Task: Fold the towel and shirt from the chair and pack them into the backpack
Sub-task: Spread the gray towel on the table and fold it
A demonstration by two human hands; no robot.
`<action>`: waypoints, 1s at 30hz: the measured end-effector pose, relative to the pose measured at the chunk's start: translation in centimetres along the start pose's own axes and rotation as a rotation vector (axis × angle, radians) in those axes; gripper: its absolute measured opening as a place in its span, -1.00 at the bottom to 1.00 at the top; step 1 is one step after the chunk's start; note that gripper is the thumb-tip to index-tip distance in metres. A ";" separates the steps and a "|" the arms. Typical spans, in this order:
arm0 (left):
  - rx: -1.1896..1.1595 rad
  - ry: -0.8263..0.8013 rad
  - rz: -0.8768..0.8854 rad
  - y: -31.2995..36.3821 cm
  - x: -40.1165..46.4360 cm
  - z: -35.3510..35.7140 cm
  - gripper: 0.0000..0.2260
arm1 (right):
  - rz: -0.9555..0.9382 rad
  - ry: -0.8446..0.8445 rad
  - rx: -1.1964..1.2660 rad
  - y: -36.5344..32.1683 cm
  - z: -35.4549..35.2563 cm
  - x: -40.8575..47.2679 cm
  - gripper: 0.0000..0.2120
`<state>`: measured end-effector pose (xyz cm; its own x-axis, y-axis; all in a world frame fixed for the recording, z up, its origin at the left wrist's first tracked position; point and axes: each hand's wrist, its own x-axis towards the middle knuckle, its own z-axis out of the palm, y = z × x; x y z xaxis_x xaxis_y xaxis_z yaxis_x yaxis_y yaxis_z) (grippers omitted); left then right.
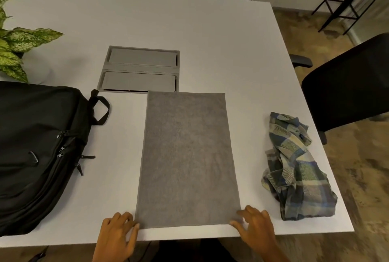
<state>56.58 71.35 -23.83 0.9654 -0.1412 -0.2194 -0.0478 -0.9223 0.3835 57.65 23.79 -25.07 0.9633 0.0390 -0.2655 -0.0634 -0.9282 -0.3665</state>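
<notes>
A grey towel [187, 156] lies flat on the white table [210, 40] as a long rectangle, its near edge by the table's front. My left hand [117, 234] pinches the towel's near left corner. My right hand [254, 228] pinches the near right corner. A crumpled plaid shirt [294, 167] lies on the table to the right of the towel, near the table's right edge. A black backpack [35, 152] lies on its side at the left, zippers facing the towel.
A grey cable box [141, 70] is set into the table just beyond the towel. A potted plant's leaves [19, 45] hang over the far left. A black office chair [347, 87] stands off the table's right side, and a black metal frame [345, 5] stands farther back.
</notes>
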 end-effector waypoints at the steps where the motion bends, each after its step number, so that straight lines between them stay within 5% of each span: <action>1: -0.040 0.000 0.003 0.8 0.4 0.4 -0.50 | -0.007 0.009 -0.002 -1.5 0.1 0.3 -0.68; 11: -0.213 0.009 0.148 11.2 11.6 7.8 -0.42 | -0.309 -0.099 -0.138 -17.6 8.0 9.0 -0.34; 15: -0.093 -0.007 0.110 9.4 11.5 9.1 -0.34 | -0.296 -0.070 -0.154 -16.2 8.7 9.1 -0.29; 20: -0.030 0.075 -0.196 4.3 9.8 7.4 -0.28 | 0.065 0.015 -0.119 -7.7 5.8 8.4 -0.23; 30: 0.019 0.033 -0.160 5.0 11.1 6.6 -0.24 | 0.062 -0.020 -0.126 -9.1 5.0 10.5 -0.21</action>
<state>65.41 62.83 -30.29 0.9689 0.0196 -0.2466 0.1027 -0.9387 0.3289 67.04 34.48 -28.93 0.9531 -0.0135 -0.3023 -0.0882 -0.9680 -0.2348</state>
